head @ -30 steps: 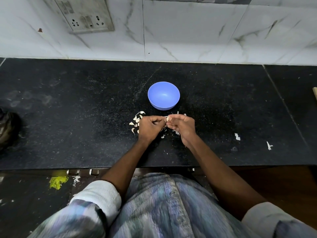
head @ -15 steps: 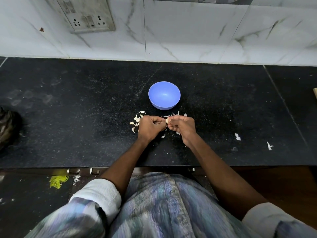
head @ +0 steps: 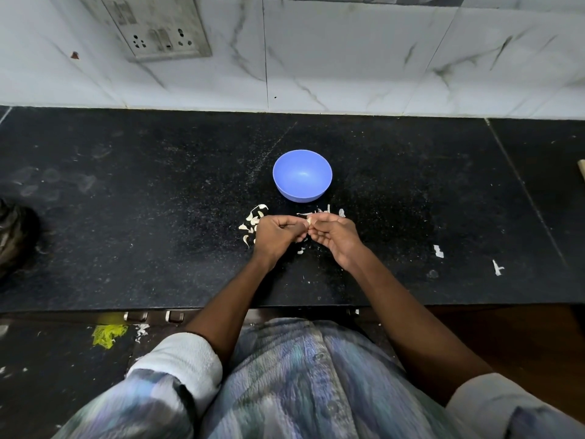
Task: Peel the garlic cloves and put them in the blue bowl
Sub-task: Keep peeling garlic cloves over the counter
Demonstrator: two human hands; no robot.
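Both hands [head: 308,231] pinch garlic clove [head: 309,221] (no legible writing)

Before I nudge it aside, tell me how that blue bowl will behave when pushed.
The blue bowl looks like thin plastic and shows nothing inside, so it is probably light and would slide easily on the smooth black counter. Its rounded sides narrow toward the base, so a push near the rim may tip it; push low.
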